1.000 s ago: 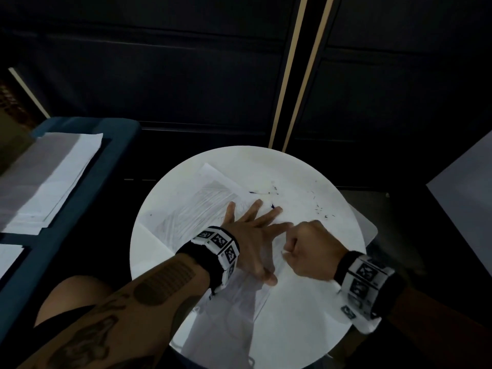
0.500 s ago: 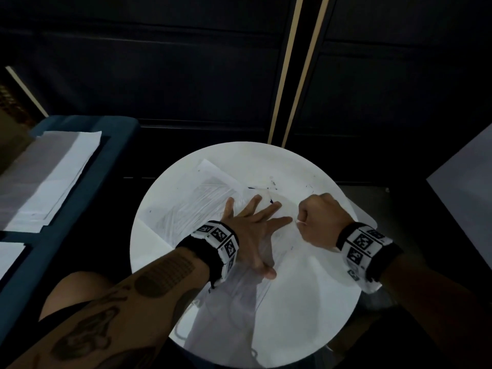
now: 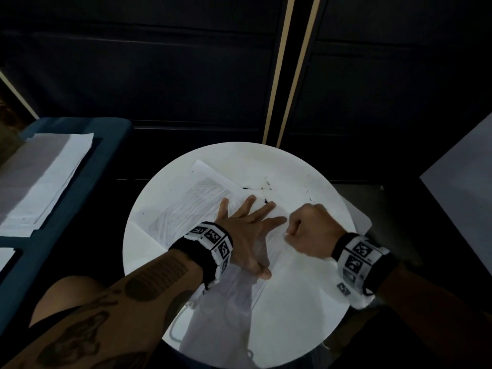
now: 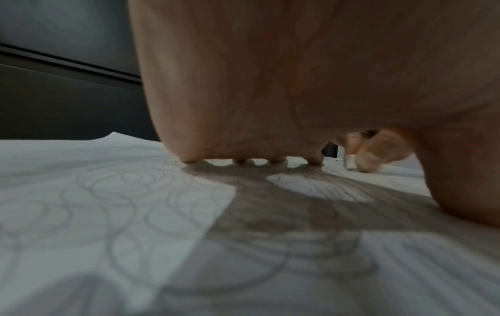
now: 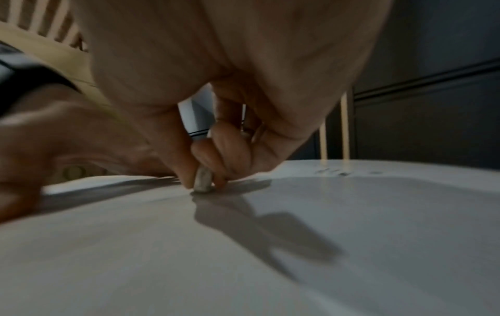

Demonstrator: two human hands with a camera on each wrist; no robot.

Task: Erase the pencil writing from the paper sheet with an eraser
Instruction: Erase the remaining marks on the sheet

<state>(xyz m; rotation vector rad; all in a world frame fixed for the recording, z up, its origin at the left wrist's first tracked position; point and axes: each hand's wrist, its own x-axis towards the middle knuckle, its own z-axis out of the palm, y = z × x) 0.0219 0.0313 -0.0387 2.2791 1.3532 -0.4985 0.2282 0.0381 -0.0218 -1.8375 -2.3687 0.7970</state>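
A sheet [image 3: 186,209] covered in pencil scribbles [image 4: 113,205] is laid across a round white table [image 3: 306,302], one corner reaching toward the table's far edge. The left hand [image 3: 247,235] is pressed flat on the sheet near the table's middle, with its fingers [image 3: 262,210] spread and straight and the fingertips touching the paper. Looping pencil lines are seen on the sheet below this palm in the left wrist view.

The right hand [image 3: 311,230] is placed just right of the left hand's fingertips, its fingers curled into a tight pinch. A small pale eraser [image 5: 203,181] is gripped between the thumb and fingers, and its lower end is set against the sheet. The eraser is also glimpsed past the left palm [image 4: 351,164]. The two hands are close together but are not seen to touch.

Dark crumbs [image 3: 266,183] are scattered on the table beyond the left hand's fingertips. Well left of the table, a stack of papers [image 3: 45,177] is laid on a blue surface [image 3: 111,129]. Marker-printed bands [image 3: 213,241] are worn on both wrists.
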